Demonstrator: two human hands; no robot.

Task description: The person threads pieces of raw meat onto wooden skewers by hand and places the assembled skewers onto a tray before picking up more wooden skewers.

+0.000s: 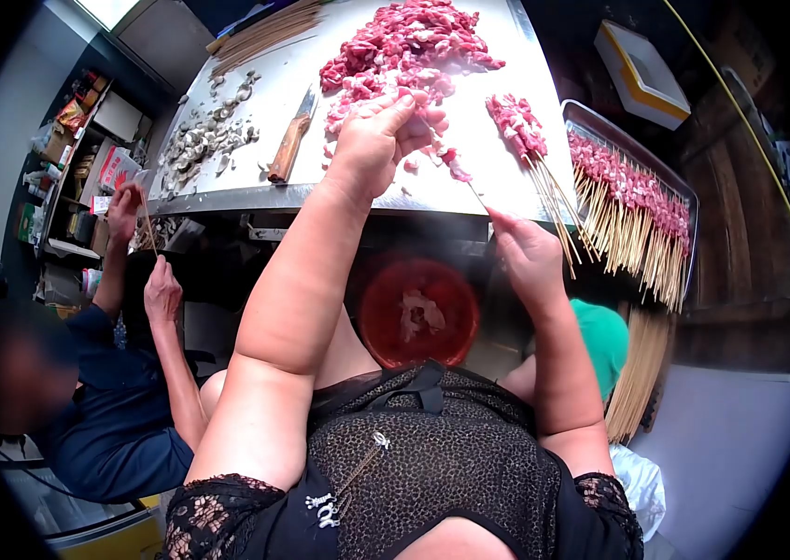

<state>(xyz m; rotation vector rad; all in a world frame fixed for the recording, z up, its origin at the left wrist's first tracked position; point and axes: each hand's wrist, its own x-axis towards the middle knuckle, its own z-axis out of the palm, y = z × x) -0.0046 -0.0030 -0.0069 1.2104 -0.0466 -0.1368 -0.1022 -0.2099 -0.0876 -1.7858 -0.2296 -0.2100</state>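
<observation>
My right hand pinches the lower end of a thin wooden skewer. A small piece of raw meat is on the skewer's far end. My left hand is at the near edge of a pile of cut raw meat, its fingers curled and closed on what looks like a piece of meat, partly hidden by the hand. Just right of the pile lies a bunch of loaded meat skewers, sticks toward me. A knife with a wooden handle rests on the white tabletop, left of my left hand.
A metal tray at the right holds many meat skewers. Bare sticks lie at the back left, others beside my right arm. Grey pieces are scattered left. A red basin sits below. At left, a co-worker's hands hold a skewer.
</observation>
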